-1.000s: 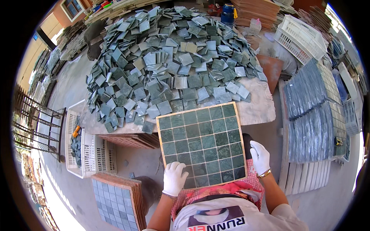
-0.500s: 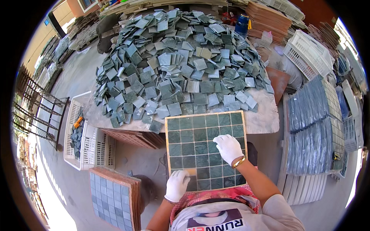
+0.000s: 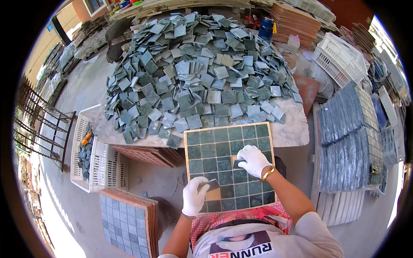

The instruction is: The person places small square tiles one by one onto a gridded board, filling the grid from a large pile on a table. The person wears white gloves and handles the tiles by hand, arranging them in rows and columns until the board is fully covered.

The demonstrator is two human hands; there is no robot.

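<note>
A square board with a pale rim [image 3: 186, 150] lies in front of me, filled with rows of dark green stone tiles. My left hand [image 3: 195, 197], in a white glove, is closed on a dark tile [image 3: 212, 185] tilted up at the board's lower left. Beside that tile a bare tan cell [image 3: 213, 195] shows. My right hand [image 3: 254, 161], also gloved, pinches another dark tile [image 3: 238, 164] over the right middle of the board. A sliver of tan base is exposed next to it. Its fingertips are partly hidden by the hand's back.
A large heap of loose green-grey tiles [image 3: 189, 86] covers the table [image 3: 288, 133] beyond the board. White crates [image 3: 101, 167] stand at the left, near a stack of tiled boards [image 3: 124, 223]. Wrapped tile stacks [image 3: 348, 142] are at the right.
The left hand has lifted a tile from the lower-left cell, exposing more tan base. The right hand has shifted slightly and now holds a tile raised from its place.
</note>
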